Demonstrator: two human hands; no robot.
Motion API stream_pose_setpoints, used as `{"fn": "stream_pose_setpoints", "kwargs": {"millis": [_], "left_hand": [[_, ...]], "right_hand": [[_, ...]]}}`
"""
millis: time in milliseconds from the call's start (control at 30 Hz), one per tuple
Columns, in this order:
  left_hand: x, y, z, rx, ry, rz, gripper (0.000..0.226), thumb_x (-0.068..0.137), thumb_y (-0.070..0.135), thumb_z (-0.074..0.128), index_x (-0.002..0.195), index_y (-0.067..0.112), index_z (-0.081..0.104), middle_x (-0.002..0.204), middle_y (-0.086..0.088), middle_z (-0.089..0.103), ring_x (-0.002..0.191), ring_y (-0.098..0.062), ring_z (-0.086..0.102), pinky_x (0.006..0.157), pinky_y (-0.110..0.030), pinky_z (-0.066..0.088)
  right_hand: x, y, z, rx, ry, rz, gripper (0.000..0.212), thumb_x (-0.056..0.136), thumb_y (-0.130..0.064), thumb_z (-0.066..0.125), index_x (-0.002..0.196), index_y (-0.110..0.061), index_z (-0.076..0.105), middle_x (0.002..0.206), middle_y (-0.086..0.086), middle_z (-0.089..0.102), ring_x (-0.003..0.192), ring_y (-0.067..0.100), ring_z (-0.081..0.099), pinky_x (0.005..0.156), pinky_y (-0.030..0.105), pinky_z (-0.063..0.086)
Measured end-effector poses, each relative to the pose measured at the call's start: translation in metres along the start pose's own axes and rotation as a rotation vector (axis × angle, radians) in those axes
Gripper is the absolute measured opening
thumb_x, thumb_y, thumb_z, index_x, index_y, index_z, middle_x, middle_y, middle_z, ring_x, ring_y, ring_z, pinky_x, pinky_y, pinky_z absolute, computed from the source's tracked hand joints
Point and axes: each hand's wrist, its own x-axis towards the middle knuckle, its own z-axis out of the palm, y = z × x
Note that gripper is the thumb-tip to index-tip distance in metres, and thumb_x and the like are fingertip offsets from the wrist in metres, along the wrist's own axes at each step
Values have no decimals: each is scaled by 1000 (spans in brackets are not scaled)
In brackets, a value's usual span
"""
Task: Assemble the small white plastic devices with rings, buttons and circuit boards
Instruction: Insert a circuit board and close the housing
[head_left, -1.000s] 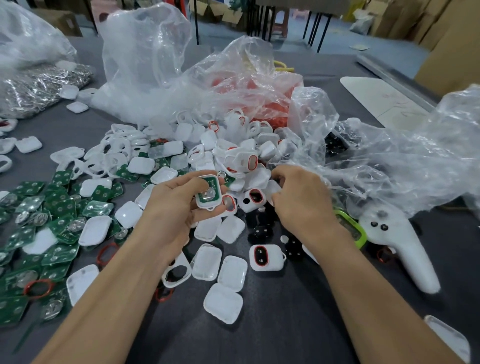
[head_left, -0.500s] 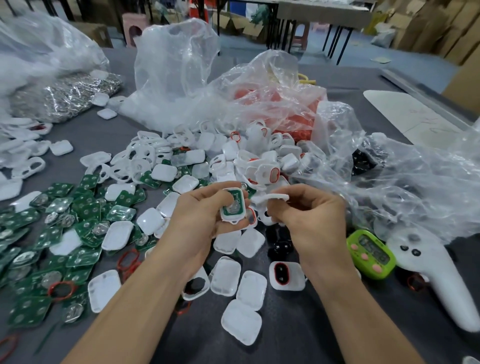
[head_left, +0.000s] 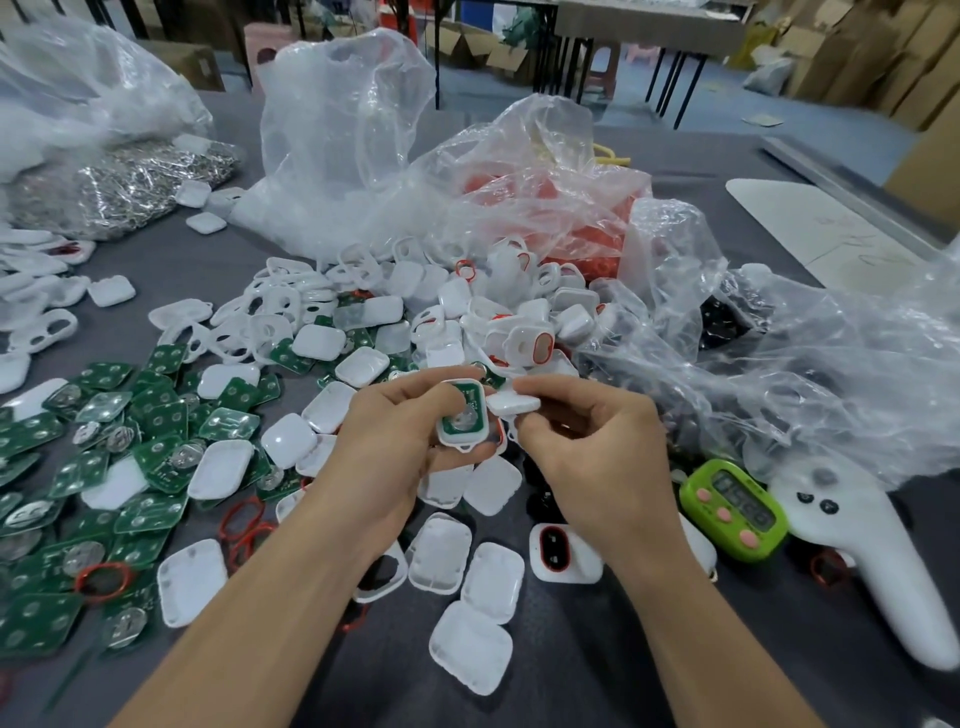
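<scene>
My left hand (head_left: 387, 447) grips a white device shell (head_left: 463, 418) with a green circuit board and a round metal cell showing inside it. My right hand (head_left: 592, 447) pinches a white cover piece (head_left: 511, 402) just right of that shell, its edge almost touching it. Both hands hover over the middle of the grey table (head_left: 597, 660). Loose white covers (head_left: 467, 647) lie below my hands, green circuit boards (head_left: 104, 467) spread to the left, and red rings (head_left: 241, 519) lie among them. An assembled device with a red-ringed button (head_left: 558, 553) sits under my right wrist.
A heap of white shells (head_left: 519, 322) lies behind my hands beside crumpled clear plastic bags (head_left: 805, 374). A green timer (head_left: 735, 509) and a white controller (head_left: 872, 551) lie at the right. A bag of metal parts (head_left: 130, 192) sits at the far left.
My right hand has lifted a white cover out of the pile and brought it up beside the shell in my left hand. The left hand kept its hold and rose slightly.
</scene>
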Motion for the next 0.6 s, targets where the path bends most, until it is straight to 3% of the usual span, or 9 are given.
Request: {"fn": "stream_pose_setpoints", "kwargs": {"millis": [133, 333, 467, 600], "left_hand": [[0, 4, -1, -78, 10, -11, 27, 93, -11, 52, 97, -1, 77, 98, -25, 77, 76, -36, 77, 62, -35, 63], [-1, 3, 0, -19, -5, -29, 33, 94, -8, 52, 89, 7, 81, 101, -21, 78, 80, -28, 77, 62, -36, 64], [-2, 3, 1, 1, 8, -6, 26, 94, -7, 54, 100, 4, 78, 100, -19, 78, 79, -26, 77, 64, -36, 64], [-4, 1, 4, 85, -7, 43, 32, 94, -5, 57, 92, 14, 83, 100, -12, 80, 79, -23, 76, 61, -30, 62]], "right_hand": [[-7, -1, -4, -143, -49, -131, 30, 85, -8, 77, 104, -31, 81, 90, -26, 76, 80, -7, 72, 74, 7, 53], [-8, 2, -4, -187, -83, -169, 29, 79, -12, 83, 97, -35, 82, 83, -29, 74, 76, -6, 72, 71, 6, 52], [-5, 0, -3, 87, -179, 55, 18, 76, -32, 82, 94, -35, 81, 88, -13, 79, 81, 9, 76, 73, 19, 60], [-3, 2, 3, 312, -155, 235, 14, 79, -14, 87, 86, -23, 80, 87, 5, 79, 81, 24, 77, 74, 33, 64]]}}
